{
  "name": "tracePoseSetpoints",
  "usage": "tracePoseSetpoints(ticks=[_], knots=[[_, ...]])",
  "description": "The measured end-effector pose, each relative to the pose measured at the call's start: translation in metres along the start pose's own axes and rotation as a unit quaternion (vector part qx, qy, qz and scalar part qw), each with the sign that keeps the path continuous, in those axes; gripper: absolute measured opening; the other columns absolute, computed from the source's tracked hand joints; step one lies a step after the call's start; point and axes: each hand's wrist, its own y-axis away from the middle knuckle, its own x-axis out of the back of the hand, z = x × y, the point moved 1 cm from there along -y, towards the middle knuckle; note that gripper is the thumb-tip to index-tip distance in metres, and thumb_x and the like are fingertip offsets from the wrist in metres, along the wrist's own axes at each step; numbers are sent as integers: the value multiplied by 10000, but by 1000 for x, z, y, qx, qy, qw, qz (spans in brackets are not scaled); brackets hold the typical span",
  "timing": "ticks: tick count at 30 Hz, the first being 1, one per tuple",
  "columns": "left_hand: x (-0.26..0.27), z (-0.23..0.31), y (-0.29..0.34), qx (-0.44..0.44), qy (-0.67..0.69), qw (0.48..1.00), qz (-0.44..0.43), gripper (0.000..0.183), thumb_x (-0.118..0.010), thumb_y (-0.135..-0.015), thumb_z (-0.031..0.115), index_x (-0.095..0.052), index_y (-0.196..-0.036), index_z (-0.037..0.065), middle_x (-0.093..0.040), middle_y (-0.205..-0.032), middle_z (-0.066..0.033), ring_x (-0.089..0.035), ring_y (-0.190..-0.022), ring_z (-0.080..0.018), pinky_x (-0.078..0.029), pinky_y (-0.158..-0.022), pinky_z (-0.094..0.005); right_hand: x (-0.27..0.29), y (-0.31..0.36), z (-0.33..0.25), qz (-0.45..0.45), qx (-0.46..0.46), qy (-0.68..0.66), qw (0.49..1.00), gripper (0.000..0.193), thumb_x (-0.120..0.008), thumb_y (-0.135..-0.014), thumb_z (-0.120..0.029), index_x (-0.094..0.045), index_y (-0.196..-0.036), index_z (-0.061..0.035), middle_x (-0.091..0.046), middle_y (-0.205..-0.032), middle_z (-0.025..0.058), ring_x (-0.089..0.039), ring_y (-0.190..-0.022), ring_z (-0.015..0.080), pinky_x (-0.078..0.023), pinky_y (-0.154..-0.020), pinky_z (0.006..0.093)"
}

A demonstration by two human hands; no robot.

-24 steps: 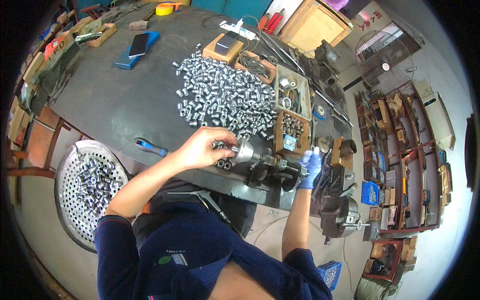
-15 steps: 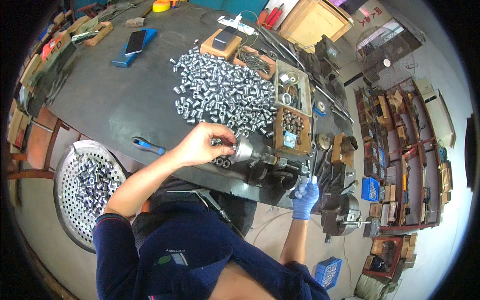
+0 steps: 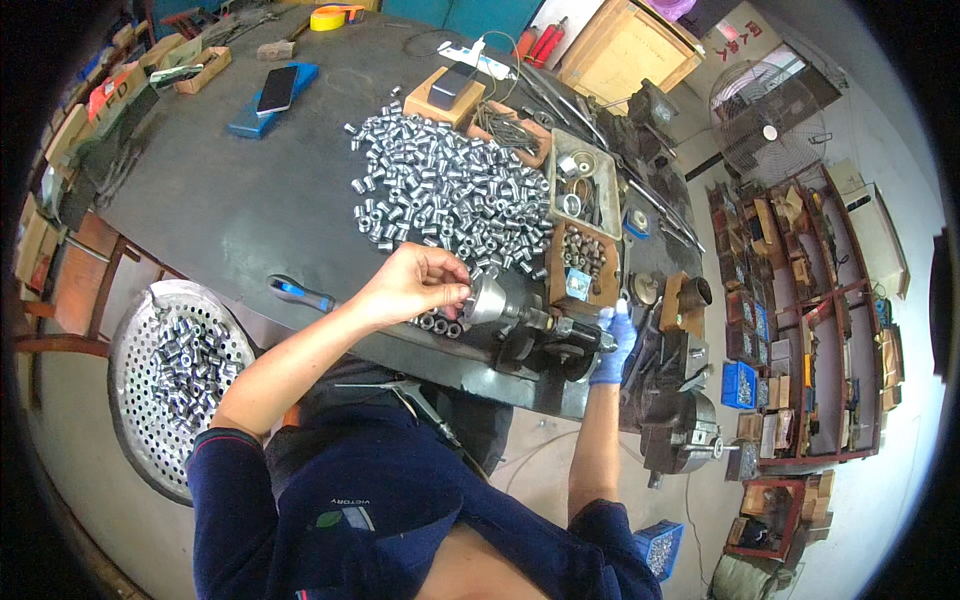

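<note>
My bare left hand (image 3: 418, 285) is closed in a pinch at the mouth of a round metal chuck (image 3: 488, 298); whatever the fingertips hold is hidden. The chuck belongs to a small bench-mounted spindle machine (image 3: 560, 345) at the table's near edge. On my right hand (image 3: 614, 345) is a blue glove, its fingers wrapped round the handle at the machine's right end. Several metal sleeves (image 3: 440, 325) lie beneath my left hand. Behind the chuck spreads a large heap of shiny metal sleeves (image 3: 450, 185).
A perforated metal tray (image 3: 135, 400) with more sleeves stands at the left. Right of the heap are a carton (image 3: 595, 290) of small parts and a bin (image 3: 607, 165) of rings. A blue-handled tool (image 3: 300, 293) lies near the front edge; a bench vise (image 3: 680, 430) is at right.
My gloved right hand has moved up and away from me, onto the handle at the machine's right end. The left hand stays at the chuck with its fingers slightly shifted.
</note>
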Motion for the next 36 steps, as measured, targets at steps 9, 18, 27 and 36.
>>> tracePoseSetpoints(ticks=[9, 18, 27, 36], knots=[[7, 3, 7, 34, 48, 998, 16, 171, -610, -805, 67, -568, -900, -69, -604, -726, -105, -602, -617, -158, -498, -574, -258, -30, 85, -91, -110, 129, -165, 972, 349, -483, -886, -343, -535, -738, -31, -420, -512, 7, -327, -389, 60, -271, -320, 191], [9, 4, 7, 42, 80, 996, 9, 175, -612, -797, 67, -568, -893, -74, -601, -733, -113, -603, -629, -166, -501, -585, -261, 16, 91, -9, -35, -97, -213, 972, 242, -528, -864, -315, -558, -797, -85, -556, -610, 21, -446, -393, 83, -317, -289, 193], [72, 21, 85, 51, -88, 982, 159, 170, -613, -772, 81, -580, -887, -40, -610, -758, -90, -599, -638, -146, -465, -623, -256, -7, -12, -22, -106, -36, -110, 988, 235, -552, -860, -269, -549, -765, -55, -539, -586, 16, -475, -420, 93, -362, -350, 194], [144, 10, 302, 174, -471, 752, 427, 127, -600, -668, 34, -562, -771, -30, -583, -638, -116, -565, -594, -237, -439, -559, -323, -17, 95, -85, -138, 169, -164, 962, 382, -403, -925, -332, -540, -781, -6, -366, -518, -15, -301, -399, 47, -272, -340, 178]])
